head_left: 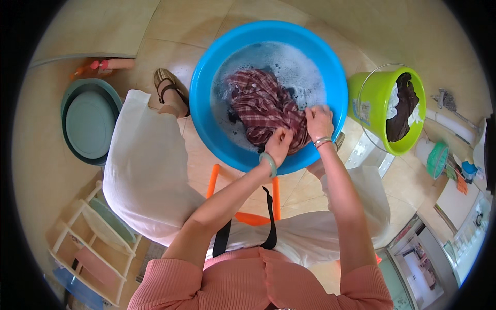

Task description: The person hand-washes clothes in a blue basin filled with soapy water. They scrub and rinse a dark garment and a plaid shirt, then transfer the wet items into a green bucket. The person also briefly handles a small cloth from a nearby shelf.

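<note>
A wet red-and-white plaid garment [261, 103] lies bunched in soapy water inside a large round blue basin [204, 126]. My left hand [279, 143], with a pale green bangle at its wrist, is closed on the garment's near edge. On the right, my right hand [320, 122] pinches another part of the same cloth beside the basin's wall. A darker fabric shows in patches under the plaid one, mostly hidden by it and the suds.
A lime-green bucket [380, 85] holding dark and white cloth stands right of the basin. Dark green basins [92, 121] and pink-capped bottles [114, 64] are on the left. Lower left is a cream shelf rack [95, 243]. An orange stool [253, 219] is below me.
</note>
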